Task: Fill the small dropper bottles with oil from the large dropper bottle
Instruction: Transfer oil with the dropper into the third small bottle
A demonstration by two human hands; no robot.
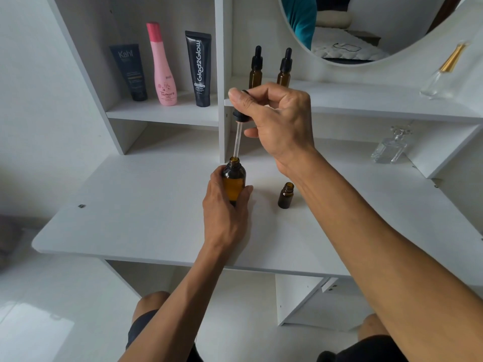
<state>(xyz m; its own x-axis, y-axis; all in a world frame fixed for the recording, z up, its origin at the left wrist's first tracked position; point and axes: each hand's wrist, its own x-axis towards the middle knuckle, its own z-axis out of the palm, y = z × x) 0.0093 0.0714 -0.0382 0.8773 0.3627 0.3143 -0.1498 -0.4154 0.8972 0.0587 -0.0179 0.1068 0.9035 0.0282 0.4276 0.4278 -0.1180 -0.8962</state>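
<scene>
The large amber bottle (234, 182) stands upright on the white desk (130, 218), and my left hand (226, 212) is wrapped around its lower body. Above it, my right hand (274, 121) pinches the black bulb of the dropper (238, 131). The glass tube points down, its tip at the open mouth of the large bottle. A small amber bottle (285, 195) stands uncapped on the desk just to the right. Two capped amber dropper bottles (256, 67) (285, 69) stand on the shelf behind my right hand.
On the left shelf stand a dark tube (129, 71), a pink bottle (162, 65) and a black tube (200, 69). A clear glass perfume bottle (390, 147) sits at the right, another one (441, 71) on the upper shelf. A round mirror (366, 27) hangs above.
</scene>
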